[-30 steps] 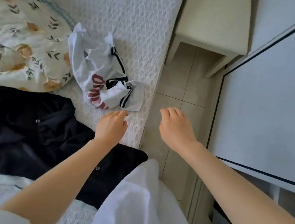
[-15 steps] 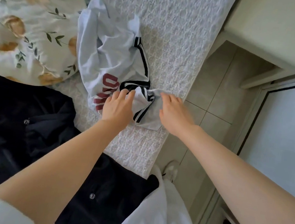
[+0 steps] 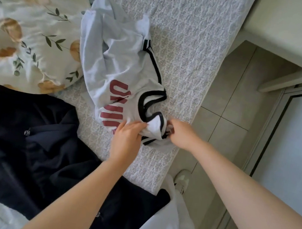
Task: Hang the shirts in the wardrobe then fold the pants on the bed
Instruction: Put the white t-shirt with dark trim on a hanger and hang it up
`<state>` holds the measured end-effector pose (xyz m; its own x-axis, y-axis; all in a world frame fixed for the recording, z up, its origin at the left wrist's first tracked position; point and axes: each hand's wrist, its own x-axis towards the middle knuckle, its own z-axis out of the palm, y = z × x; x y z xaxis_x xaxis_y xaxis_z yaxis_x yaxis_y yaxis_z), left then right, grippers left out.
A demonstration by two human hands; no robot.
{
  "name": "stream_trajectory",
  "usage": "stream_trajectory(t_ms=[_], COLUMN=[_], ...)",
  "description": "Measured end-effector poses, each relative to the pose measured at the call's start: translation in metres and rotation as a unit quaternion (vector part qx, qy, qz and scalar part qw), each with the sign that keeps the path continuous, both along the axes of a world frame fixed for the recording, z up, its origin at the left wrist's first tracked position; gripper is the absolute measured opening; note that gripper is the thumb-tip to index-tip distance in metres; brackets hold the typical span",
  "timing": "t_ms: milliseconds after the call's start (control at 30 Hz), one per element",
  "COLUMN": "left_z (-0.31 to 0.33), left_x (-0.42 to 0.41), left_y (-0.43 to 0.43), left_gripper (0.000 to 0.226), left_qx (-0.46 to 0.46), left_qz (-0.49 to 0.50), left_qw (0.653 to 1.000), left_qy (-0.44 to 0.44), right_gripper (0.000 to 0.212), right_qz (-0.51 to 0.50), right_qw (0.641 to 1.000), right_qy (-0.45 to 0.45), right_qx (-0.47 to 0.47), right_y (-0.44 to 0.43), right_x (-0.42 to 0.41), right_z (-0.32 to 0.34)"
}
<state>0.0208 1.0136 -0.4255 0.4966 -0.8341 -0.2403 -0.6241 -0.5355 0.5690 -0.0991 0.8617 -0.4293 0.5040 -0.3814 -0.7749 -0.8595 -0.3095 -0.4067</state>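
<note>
A crumpled light grey shirt (image 3: 114, 64) with red letters and black trim lies on the bed (image 3: 191, 42) near its right edge. My left hand (image 3: 126, 140) pinches the fabric just below the red letters, by the collar. My right hand (image 3: 181, 136) grips the bunched cloth at the shirt's near right end, fingers curled into it. A black buttoned garment (image 3: 25, 145) is spread over the bed at the lower left, apart from both hands.
A floral pillow (image 3: 22, 28) lies at the upper left. A pale bedside table (image 3: 293, 37) stands at the upper right. The white wardrobe door (image 3: 301, 145) runs along the right. Tiled floor (image 3: 230, 110) lies between bed and wardrobe. A white shoe (image 3: 181, 179) shows below.
Both hands moved forward from the bed's edge to the grey shirt and closed on its near end. The view has tilted closer to the shirt.
</note>
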Motion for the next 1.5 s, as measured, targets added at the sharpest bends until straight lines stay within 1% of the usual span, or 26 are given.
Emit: stream_trajectory(t_ms=[33, 100, 167, 233, 300, 333, 367, 400, 433, 467, 500, 533, 600, 667, 800, 867, 933, 1000, 1067, 1100, 1200, 1233, 1300, 1367, 1400, 1500], left_z=[0.002, 0.011, 0.018, 0.018, 0.017, 0.017, 0.018, 0.020, 0.022, 0.025, 0.029, 0.033, 0.041, 0.044, 0.057, 0.073, 0.090, 0.106, 0.124, 0.131, 0.149, 0.155, 0.167, 0.182, 0.191, 0.222], left_x=[-0.004, -0.013, -0.024, -0.031, -0.037, -0.041, -0.045, -0.048, -0.052, -0.055, -0.057, -0.059, -0.058, -0.054, -0.038, -0.028, -0.020, -0.016, -0.016, -0.015, -0.013, -0.014, -0.017, -0.023, -0.028, -0.053], left_y=[0.003, 0.005, 0.007, 0.011, 0.017, 0.020, 0.023, 0.025, 0.027, 0.028, 0.028, 0.028, 0.026, 0.020, -0.004, -0.022, -0.041, -0.058, -0.073, -0.080, -0.097, -0.103, -0.112, -0.116, -0.116, -0.110], left_gripper=[0.037, 0.040, 0.041, 0.041, 0.040, 0.040, 0.041, 0.042, 0.042, 0.044, 0.046, 0.050, 0.061, 0.066, 0.050, 0.042, 0.040, 0.046, 0.054, 0.057, 0.076, 0.075, 0.057, 0.035, 0.029, 0.033], left_qx=[-0.016, -0.040, -0.059, -0.066, -0.052, -0.047, -0.044, -0.043, -0.044, -0.046, -0.035, -0.009, 0.062, 0.100, 0.061, 0.027, -0.009, -0.033, -0.040, -0.042, -0.034, -0.027, -0.038, -0.053, -0.055, -0.064], left_qz=[-0.010, -0.036, -0.070, -0.104, -0.129, -0.138, -0.147, -0.155, -0.161, -0.165, -0.166, -0.165, -0.152, -0.142, -0.063, -0.006, 0.019, -0.009, -0.073, -0.104, -0.198, -0.231, -0.285, -0.287, -0.278, -0.274], left_qw=[1.000, 0.998, 0.995, 0.992, 0.989, 0.988, 0.986, 0.985, 0.984, 0.983, 0.982, 0.979, 0.969, 0.964, 0.986, 0.992, 0.994, 0.994, 0.991, 0.988, 0.974, 0.968, 0.955, 0.953, 0.956, 0.958], left_qy=[0.005, 0.019, 0.025, 0.029, 0.044, 0.052, 0.059, 0.063, 0.067, 0.071, 0.087, 0.118, 0.183, 0.200, 0.142, 0.119, 0.108, 0.101, 0.101, 0.106, 0.104, 0.095, 0.080, 0.079, 0.071, 0.061], right_gripper=[0.024, 0.030, 0.030, 0.028, 0.040, 0.041, 0.034, 0.024, 0.019, 0.020, 0.021, 0.025, 0.042, 0.045, 0.023, 0.023, 0.031, 0.032, 0.019, 0.017, 0.022, 0.023, 0.025, 0.024, 0.019, 0.001], right_qz=[-0.042, -0.121, -0.174, -0.198, -0.252, -0.291, -0.338, -0.392, -0.444, -0.481, -0.493, -0.487, -0.462, -0.436, -0.372, -0.364, -0.350, -0.313, -0.280, -0.265, -0.227, -0.228, -0.242, -0.262, -0.265, -0.258], right_qw=[0.999, 0.992, 0.985, 0.980, 0.968, 0.956, 0.939, 0.914, 0.887, 0.866, 0.859, 0.863, 0.877, 0.890, 0.908, 0.906, 0.906, 0.911, 0.916, 0.918, 0.925, 0.924, 0.921, 0.919, 0.922, 0.939], right_qy=[0.006, 0.013, 0.001, -0.009, -0.010, -0.005, -0.001, 0.000, -0.003, -0.013, -0.029, -0.047, -0.081, -0.112, -0.188, -0.209, -0.232, -0.265, -0.285, -0.294, -0.304, -0.305, -0.303, -0.290, -0.276, -0.215], right_qx=[0.022, 0.039, 0.006, -0.016, 0.013, 0.039, 0.071, 0.101, 0.127, 0.137, 0.135, 0.126, 0.105, 0.079, 0.042, 0.047, 0.055, 0.044, 0.024, 0.018, -0.019, -0.024, -0.040, -0.055, -0.059, -0.073], right_y=[-0.001, -0.003, -0.007, -0.009, -0.010, -0.010, -0.009, -0.007, -0.003, 0.001, 0.004, 0.007, 0.013, 0.016, 0.017, 0.016, 0.016, 0.017, 0.020, 0.021, 0.023, 0.023, 0.023, 0.028, 0.031, 0.047], right_x=[-0.003, -0.008, -0.008, -0.004, 0.003, 0.007, 0.011, 0.014, 0.016, 0.016, 0.015, 0.014, 0.010, 0.005, -0.005, -0.011, -0.016, -0.021, -0.030, -0.033, -0.047, -0.055, -0.071, -0.092, -0.104, -0.142], right_z=[0.002, 0.009, 0.015, 0.015, 0.016, 0.015, 0.012, 0.010, 0.009, 0.008, 0.006, 0.007, 0.015, 0.026, 0.047, 0.058, 0.074, 0.093, 0.117, 0.126, 0.157, 0.169, 0.190, 0.209, 0.216, 0.230])
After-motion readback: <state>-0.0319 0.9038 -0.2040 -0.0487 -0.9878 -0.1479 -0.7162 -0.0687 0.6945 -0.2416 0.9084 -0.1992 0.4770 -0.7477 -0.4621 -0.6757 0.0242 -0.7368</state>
